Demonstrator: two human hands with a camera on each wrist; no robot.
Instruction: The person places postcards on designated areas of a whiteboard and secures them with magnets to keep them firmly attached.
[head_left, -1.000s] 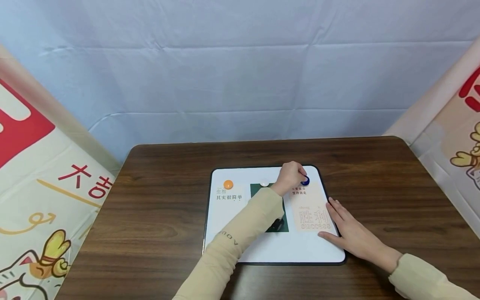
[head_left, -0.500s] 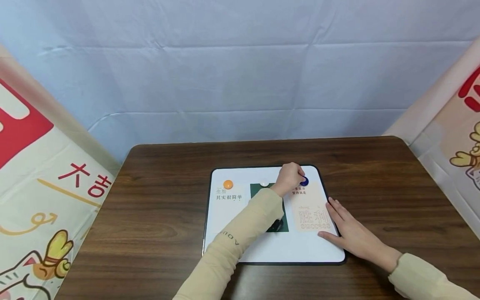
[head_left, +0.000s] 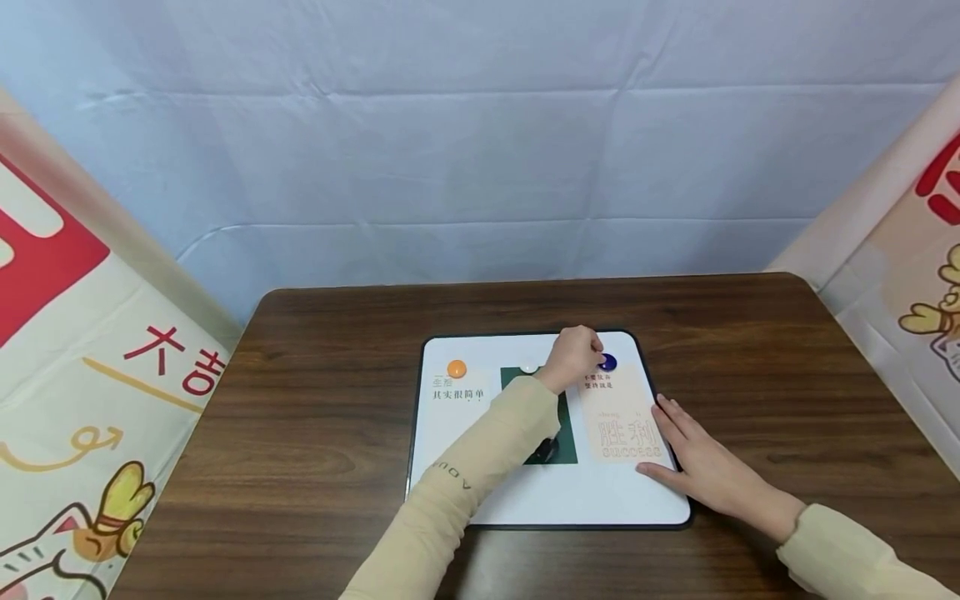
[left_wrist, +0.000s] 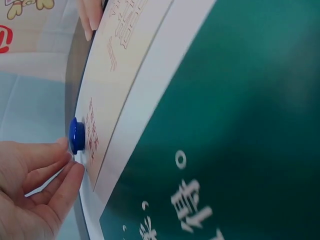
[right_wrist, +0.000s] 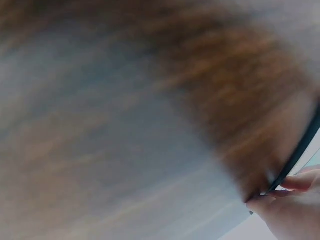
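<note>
A dark brown wooden counter [head_left: 337, 400] is backed by a pale blue cloth. On it a white, black-rimmed magnetic board [head_left: 570, 500] is laid. A beige printed paper card [head_left: 622, 417] is pinned at its far right by a round blue magnet [head_left: 608, 362], pinched by the left hand [head_left: 573, 357]. The board's right edge is pressed by the flat-fingered right hand [head_left: 701, 467].

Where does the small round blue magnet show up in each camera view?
Head: the small round blue magnet sits near the far right corner of the white board, at the top of the beige card, at the left hand's fingertips.
Left wrist: seen edge-on at left centre, touching the fingertips.
Right wrist: not in it.
Shared landmark: the beige card with red print.
</note>
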